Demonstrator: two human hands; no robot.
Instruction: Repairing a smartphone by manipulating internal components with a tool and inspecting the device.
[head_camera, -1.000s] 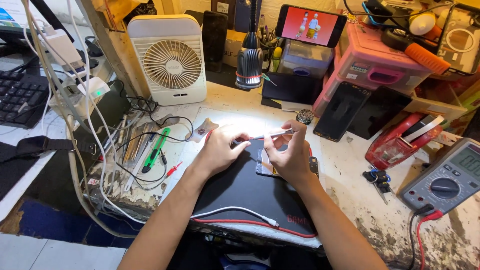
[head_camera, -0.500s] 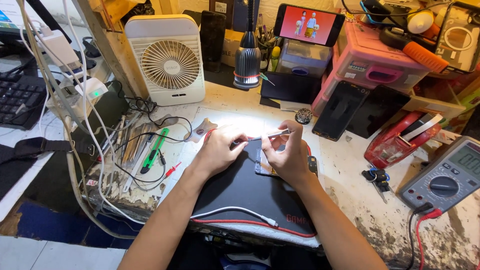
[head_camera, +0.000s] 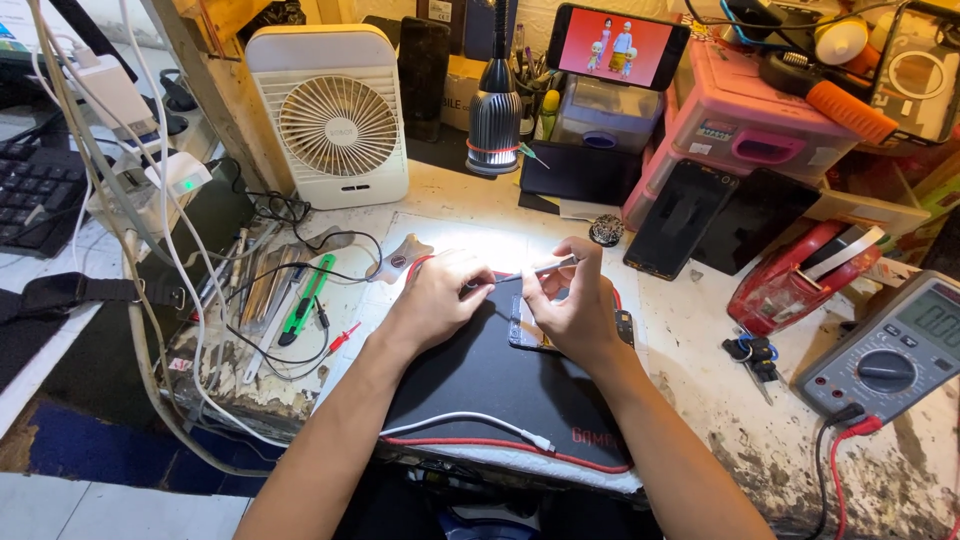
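Closest to the person, a white cable (head_camera: 470, 425) lies across the near edge of a black work mat (head_camera: 500, 375) with a red border, and both forearms reach forward over it. On the mat, just under the hands, lies an opened phone (head_camera: 530, 330), its inner parts showing, partly hidden by the right hand (head_camera: 572, 305). That hand has its fingers pinched together on a thin silvery tool (head_camera: 548, 266), which runs across to the left hand (head_camera: 440, 295); the left hand's fingertips are closed on the tool's other end. Both hands hover low over the phone in the bright pool of lamp light.

To the left of the mat sit a green utility knife (head_camera: 303, 298), a small red screwdriver (head_camera: 343, 338), and a row of metal tools tangled with black wire. A flat grey pry piece (head_camera: 398, 260) lies just beyond the left hand. To the right, a bunch of keys (head_camera: 752, 352) rests near a grey multimeter (head_camera: 890, 355) with red and black leads.

Farther back, 2 dark phones (head_camera: 690, 215) lean against a pink plastic box (head_camera: 740, 140). A white desk fan (head_camera: 332, 115) stands at the back left, beside the lamp head (head_camera: 495, 115). Behind that, 1 phone (head_camera: 618, 45) propped on a clear container shows a cartoon on a red screen.
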